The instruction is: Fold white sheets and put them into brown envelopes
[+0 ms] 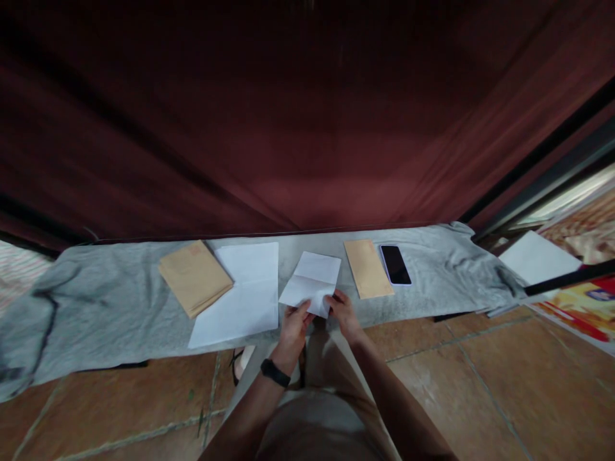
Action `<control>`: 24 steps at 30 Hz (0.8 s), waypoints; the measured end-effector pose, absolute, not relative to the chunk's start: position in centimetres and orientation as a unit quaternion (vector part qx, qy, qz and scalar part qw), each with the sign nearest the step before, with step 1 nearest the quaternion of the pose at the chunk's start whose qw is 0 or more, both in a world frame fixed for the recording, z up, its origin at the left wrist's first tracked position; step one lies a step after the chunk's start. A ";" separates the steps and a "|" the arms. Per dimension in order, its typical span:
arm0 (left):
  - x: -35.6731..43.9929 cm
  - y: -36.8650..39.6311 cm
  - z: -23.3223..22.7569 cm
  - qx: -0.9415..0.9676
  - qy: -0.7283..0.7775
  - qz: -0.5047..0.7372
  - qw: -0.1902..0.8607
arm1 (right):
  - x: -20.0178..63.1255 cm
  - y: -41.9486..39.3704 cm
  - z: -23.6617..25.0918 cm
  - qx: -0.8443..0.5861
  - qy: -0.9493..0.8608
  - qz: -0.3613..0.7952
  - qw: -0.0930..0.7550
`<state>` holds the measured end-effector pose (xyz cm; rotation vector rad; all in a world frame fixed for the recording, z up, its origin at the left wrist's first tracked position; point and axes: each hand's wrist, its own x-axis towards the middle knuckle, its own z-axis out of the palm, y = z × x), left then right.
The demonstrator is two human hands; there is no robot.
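A white sheet of paper [314, 272] with a crease across it lies in front of me, its near edge lifted a little. My left hand [295, 323] pinches its near left edge, and a dark band circles that wrist. At the near right corner, my right hand [341, 310] grips the same sheet between thumb and fingers. To the right of the sheet lies a single brown envelope [368, 269]. On the left, larger white sheets [245, 288] lie partly beneath a stack of brown envelopes [195, 276].
A phone [396, 264] lies right of the single envelope. Everything rests on a narrow surface covered by grey cloth [442, 275]. A dark red curtain [298, 160] hangs behind it. At far right are a white sheet [539, 257] and a colourful printed package [586, 301]. Below is tiled floor [446, 378].
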<state>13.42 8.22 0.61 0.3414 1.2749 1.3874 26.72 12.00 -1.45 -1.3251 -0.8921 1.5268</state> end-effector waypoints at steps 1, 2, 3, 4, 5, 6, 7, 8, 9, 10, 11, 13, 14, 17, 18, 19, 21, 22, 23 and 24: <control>12.7 8.1 0.6 0.143 0.553 0.590 0.570 | 27.2 12.1 -1.4 -0.538 -0.364 0.615 0.446; 11.8 8.0 0.7 0.141 0.569 0.589 0.556 | 27.7 12.2 -1.5 -0.539 -0.366 0.618 0.441; 11.0 7.9 0.8 0.143 0.595 0.580 0.537 | 28.2 12.3 -1.5 -0.537 -0.370 0.623 0.433; 10.2 7.9 0.9 0.153 0.621 0.567 0.519 | 28.7 12.4 -1.5 -0.534 -0.377 0.627 0.424; 9.5 7.9 1.0 0.161 0.637 0.555 0.510 | 29.1 12.5 -1.5 -0.531 -0.393 0.626 0.414; 9.0 7.9 1.1 0.172 0.649 0.542 0.506 | 29.4 12.6 -1.5 -0.531 -0.419 0.616 0.403; 8.7 7.9 1.1 0.182 0.655 0.531 0.506 | 29.7 12.7 -1.5 -0.540 -0.457 0.587 0.393; 8.6 7.8 1.1 0.189 0.657 0.523 0.509 | 29.9 12.7 -1.5 -0.555 -0.499 0.542 0.386; 8.7 7.7 1.1 0.196 0.660 0.515 0.511 | 30.1 12.6 -1.4 -0.573 -0.534 0.492 0.381; 8.9 7.5 1.0 0.203 0.662 0.509 0.510 | 30.2 12.5 -1.4 -0.590 -0.561 0.439 0.380; 9.2 7.4 1.0 0.211 0.665 0.505 0.508 | 30.3 12.3 -1.3 -0.602 -0.586 0.386 0.380; 9.8 7.2 0.8 0.228 0.670 0.495 0.505 | 30.4 11.6 -1.2 -0.600 -0.643 0.294 0.374; 10.0 7.1 0.7 0.236 0.671 0.490 0.503 | 30.3 11.1 -1.1 -0.583 -0.679 0.258 0.364; 10.5 7.1 0.5 0.248 0.669 0.487 0.503 | 29.7 9.7 -0.9 -0.501 -0.790 0.187 0.299; 10.6 7.1 0.5 0.248 0.666 0.491 0.504 | 29.5 9.3 -0.9 -0.476 -0.817 0.180 0.273; 10.6 7.1 0.5 0.248 0.662 0.495 0.505 | 29.4 8.9 -0.8 -0.456 -0.838 0.173 0.246; 10.5 7.1 0.5 0.247 0.654 0.501 0.511 | 29.5 8.4 -0.8 -0.433 -0.864 0.158 0.204; 10.5 7.0 0.5 0.247 0.651 0.502 0.513 | 29.7 8.3 -0.8 -0.427 -0.871 0.152 0.191; 10.4 7.0 0.4 0.248 0.648 0.503 0.515 | 30.0 8.3 -0.9 -0.422 -0.875 0.148 0.183; 10.3 7.1 0.4 0.250 0.645 0.505 0.516 | 30.3 8.4 -0.9 -0.418 -0.879 0.144 0.180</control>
